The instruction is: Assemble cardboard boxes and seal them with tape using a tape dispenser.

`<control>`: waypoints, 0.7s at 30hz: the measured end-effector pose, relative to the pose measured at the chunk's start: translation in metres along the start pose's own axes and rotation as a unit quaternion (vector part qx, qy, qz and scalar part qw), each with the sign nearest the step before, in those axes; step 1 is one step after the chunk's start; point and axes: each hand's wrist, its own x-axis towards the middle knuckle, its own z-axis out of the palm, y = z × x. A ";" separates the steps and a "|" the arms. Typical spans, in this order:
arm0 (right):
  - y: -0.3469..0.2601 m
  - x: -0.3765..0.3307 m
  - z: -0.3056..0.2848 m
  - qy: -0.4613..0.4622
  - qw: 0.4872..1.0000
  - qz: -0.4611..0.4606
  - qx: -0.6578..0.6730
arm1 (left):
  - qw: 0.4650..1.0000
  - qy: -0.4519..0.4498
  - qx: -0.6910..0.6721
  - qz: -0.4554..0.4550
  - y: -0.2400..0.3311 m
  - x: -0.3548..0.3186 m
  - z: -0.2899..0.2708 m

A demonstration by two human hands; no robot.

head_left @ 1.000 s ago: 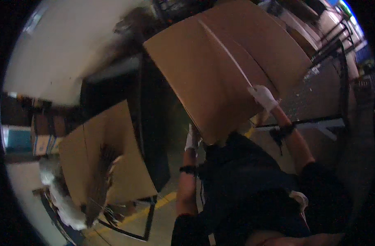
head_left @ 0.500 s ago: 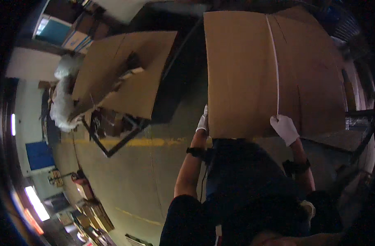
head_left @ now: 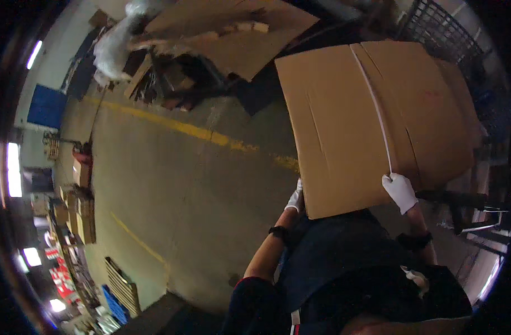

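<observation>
In front of me is a large flat bundle of brown cardboard, tilted, with creases running along it. A narrow white strap runs down its face from the far edge toward my body. My right hand, in a white glove, is closed on the strap near the bundle's near edge. At the near left corner, my left hand, also white-gloved, grips the bundle's side edge. Some of its fingers are hidden behind the cardboard.
At the upper left, a cardboard sheet lies above a cluttered frame, beside clear plastic wrap. A dark metal rack stands at far right. Yellow lines cross the floor. A slatted pallet and stacked boxes are at left.
The view has swung round, so the other cardboard sheet and the plastic wrap now lie higher and more floor shows at left. Both hands keep hold as the bundle tilts.
</observation>
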 end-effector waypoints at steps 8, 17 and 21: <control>-0.113 -0.031 0.059 -0.149 0.981 -0.122 0.035 | 0.955 0.003 0.128 0.267 -0.105 -0.118 -0.105; -0.058 0.016 0.226 -0.369 0.889 -0.271 -0.028 | 0.857 0.289 -0.417 0.090 -0.219 -0.172 -0.093; -0.137 -0.020 0.220 -0.559 0.824 -0.026 0.091 | 0.885 0.238 -0.295 0.269 -0.231 -0.202 -0.148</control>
